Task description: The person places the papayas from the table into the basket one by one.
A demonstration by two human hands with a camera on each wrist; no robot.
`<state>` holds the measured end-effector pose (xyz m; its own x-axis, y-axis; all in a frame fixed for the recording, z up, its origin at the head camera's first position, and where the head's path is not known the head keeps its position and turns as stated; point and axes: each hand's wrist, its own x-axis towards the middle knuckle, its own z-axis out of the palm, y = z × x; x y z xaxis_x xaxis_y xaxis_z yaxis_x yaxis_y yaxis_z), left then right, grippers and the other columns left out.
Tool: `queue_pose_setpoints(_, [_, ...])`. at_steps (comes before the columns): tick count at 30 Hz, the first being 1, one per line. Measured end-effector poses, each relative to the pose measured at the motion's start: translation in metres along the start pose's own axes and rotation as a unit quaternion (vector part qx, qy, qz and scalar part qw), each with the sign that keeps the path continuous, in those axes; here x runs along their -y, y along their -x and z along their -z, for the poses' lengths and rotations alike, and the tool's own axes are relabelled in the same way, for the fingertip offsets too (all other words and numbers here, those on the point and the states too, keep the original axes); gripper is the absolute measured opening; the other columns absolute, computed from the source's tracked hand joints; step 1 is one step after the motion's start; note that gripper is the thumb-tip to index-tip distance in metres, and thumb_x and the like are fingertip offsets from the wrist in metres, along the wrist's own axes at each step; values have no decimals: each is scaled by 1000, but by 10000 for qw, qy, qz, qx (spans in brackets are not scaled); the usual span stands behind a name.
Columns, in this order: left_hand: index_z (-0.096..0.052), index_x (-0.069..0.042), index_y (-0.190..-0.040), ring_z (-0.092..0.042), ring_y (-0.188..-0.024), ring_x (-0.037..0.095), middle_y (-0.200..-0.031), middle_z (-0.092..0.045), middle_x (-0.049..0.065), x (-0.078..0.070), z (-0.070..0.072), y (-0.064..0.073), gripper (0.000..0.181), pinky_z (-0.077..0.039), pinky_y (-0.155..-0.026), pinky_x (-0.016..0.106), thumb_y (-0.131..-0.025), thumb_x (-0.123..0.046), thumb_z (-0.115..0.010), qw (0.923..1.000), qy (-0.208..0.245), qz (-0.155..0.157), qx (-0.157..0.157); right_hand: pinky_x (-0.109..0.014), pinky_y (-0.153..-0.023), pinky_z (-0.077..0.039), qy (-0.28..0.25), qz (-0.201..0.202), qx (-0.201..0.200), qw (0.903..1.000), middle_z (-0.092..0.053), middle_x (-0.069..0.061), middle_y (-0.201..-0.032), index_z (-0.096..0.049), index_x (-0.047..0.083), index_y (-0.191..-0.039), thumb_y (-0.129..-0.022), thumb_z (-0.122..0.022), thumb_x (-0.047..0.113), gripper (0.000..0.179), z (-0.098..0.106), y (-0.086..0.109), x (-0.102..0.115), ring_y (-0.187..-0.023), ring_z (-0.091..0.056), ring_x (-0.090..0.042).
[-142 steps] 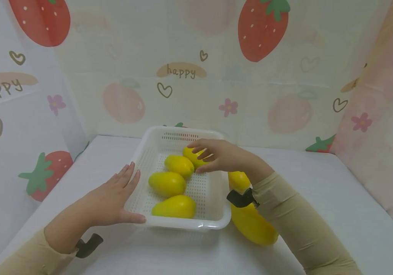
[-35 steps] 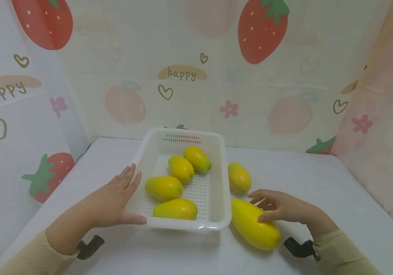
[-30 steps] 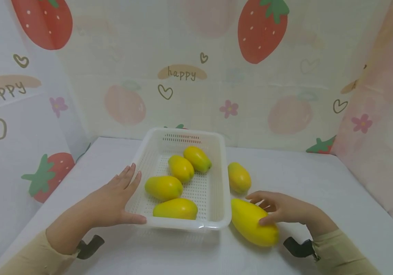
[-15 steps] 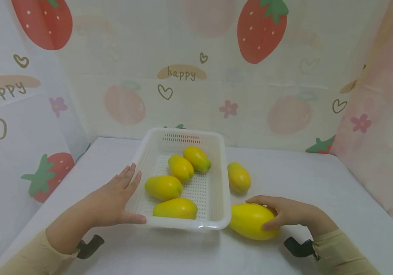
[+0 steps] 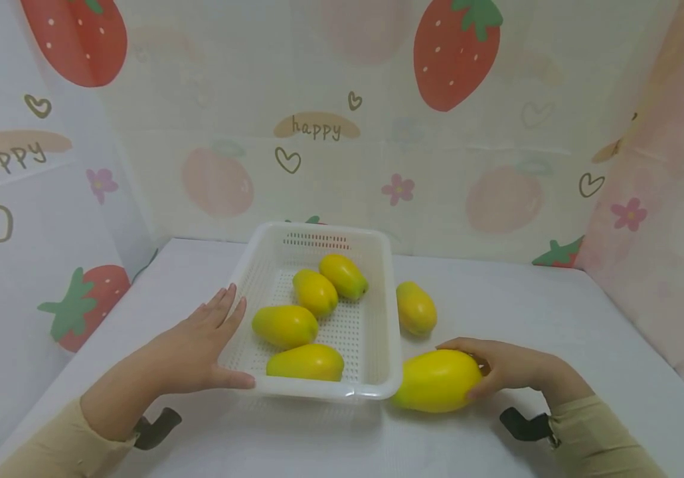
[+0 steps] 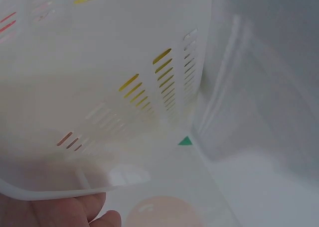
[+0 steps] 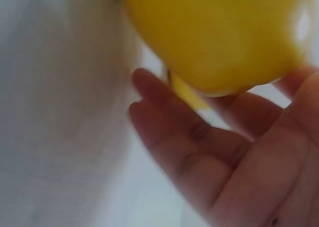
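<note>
A white perforated plastic basket stands on the table, holding several yellow mangoes. My left hand rests at its near left corner, with the fingers straight along the side and the thumb on the front rim. In the left wrist view, fingertips show at the rim of the basket. Beside the near right corner lies a large yellow papaya. My right hand grips its right end, thumb on the near side and fingers over the far side. The right wrist view shows the fingers bent beneath the fruit.
Another mango lies on the white table, against the basket's right side and behind the papaya. A cloth backdrop printed with strawberries and hearts encloses the back and both sides.
My right hand moved from over the basket to the papaya. The papaya has turned from slanted to nearly level, its left end now at the basket's corner. My left hand stayed put.
</note>
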<state>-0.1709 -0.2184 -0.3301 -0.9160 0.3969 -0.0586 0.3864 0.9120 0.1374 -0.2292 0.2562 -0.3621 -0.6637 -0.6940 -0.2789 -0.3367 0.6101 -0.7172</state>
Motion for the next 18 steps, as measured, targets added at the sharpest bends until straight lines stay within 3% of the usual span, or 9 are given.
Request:
queue_pose_setpoints(7, [-14, -2, -145, -5, -138, 36, -152, 1, 19, 0, 1, 1, 123, -14, -108, 54, -60, -86, -42, 10000, -10, -21, -1, -50, -98, -27, -563, 371, -96, 9977, -48, 2, -131, -39, 21, -137, -76, -73, 22, 69, -3, -5, -13, -114, -45, -21])
queue_pose_setpoints(18, [-14, -1, -145, -6, -138, 37, -151, 0, 20, 0, 1, 1, 123, -14, -107, 54, -61, -86, -42, 10000, 18, -71, -32, -46, -96, -30, -934, 627, -196, 9935, -51, -2, -128, -43, 22, -133, -79, -69, 18, 61, -7, -13, -20, -110, -48, -24])
